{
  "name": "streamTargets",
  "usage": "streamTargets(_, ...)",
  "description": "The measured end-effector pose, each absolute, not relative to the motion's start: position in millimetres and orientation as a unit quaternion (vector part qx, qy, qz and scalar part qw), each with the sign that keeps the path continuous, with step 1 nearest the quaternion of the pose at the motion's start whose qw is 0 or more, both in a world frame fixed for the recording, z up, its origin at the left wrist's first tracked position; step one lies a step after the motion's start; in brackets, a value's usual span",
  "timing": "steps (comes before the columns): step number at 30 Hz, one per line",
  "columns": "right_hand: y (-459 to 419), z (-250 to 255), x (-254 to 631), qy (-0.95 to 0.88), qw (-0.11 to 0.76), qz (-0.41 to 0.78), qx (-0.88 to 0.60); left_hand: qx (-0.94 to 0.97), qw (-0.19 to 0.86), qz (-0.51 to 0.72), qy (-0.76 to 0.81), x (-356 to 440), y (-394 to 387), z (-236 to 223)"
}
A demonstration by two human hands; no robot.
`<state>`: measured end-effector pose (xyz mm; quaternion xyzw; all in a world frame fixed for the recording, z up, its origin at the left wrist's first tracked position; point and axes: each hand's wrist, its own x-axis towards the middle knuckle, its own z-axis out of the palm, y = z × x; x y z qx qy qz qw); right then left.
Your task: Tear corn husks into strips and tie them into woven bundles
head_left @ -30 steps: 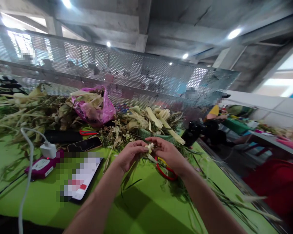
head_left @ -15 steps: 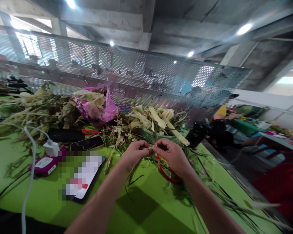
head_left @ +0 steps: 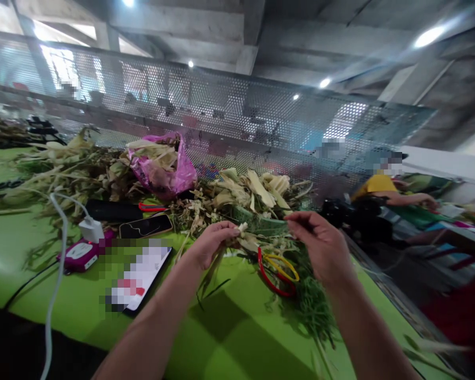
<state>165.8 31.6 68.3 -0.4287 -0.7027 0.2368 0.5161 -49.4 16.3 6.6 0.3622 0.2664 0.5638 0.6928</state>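
Note:
My left hand [head_left: 217, 240] is closed, pinching a small pale piece of corn husk [head_left: 243, 227] between thumb and fingertips. Strips of husk trail down below that hand. To the right, my right hand [head_left: 322, 245] is raised with thumb and fingers pinched; whatever they hold, if anything, is too small to make out. Between the hands lie scissors with red and yellow handles [head_left: 281, 269] on the green tabletop [head_left: 221, 332]. Behind them stands a green basket [head_left: 265, 222], heaped with dried corn husks [head_left: 257, 187].
A pink plastic bag [head_left: 186, 171] of husks sits among loose husk piles [head_left: 95, 171]. Two phones [head_left: 146, 227] and a purple power socket [head_left: 83, 253] with a white cable lie left. Green sprigs [head_left: 314, 306] lie right. Beyond a perforated metal screen [head_left: 221, 111], a person in yellow [head_left: 380, 184] works.
My hands, together before, are now apart: the right has moved right and slightly up, while the left keeps the husk piece. The scissors show more fully. The camera view has shifted slightly.

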Motion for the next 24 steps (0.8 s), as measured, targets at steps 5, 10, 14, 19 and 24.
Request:
streamTargets(5,28.6,70.2,190.6,-0.690,0.535,0.179,-0.453,0.328,0.694,0.591,0.248,-51.3,19.4,3.7)
streamTargets(10,28.4,56.9,200.5,-0.724,0.453,0.130,-0.503,0.328,0.698,0.581,0.260,-51.2,17.7,4.6)
streamTargets(14,27.2,55.8,190.7,-0.783,0.341,0.094,-0.512,0.339,0.700,0.564,0.278,-48.6,14.4,6.9)
streamTargets(19,17.3,65.4,141.6,-0.795,0.351,0.190,-0.457,0.389,0.664,0.570,0.288,-43.2,13.2,9.4)
streamTargets(24,23.4,58.9,112.1,-0.789,0.340,0.213,-0.465,0.479,0.575,0.579,0.322,-42.0,15.4,9.4)
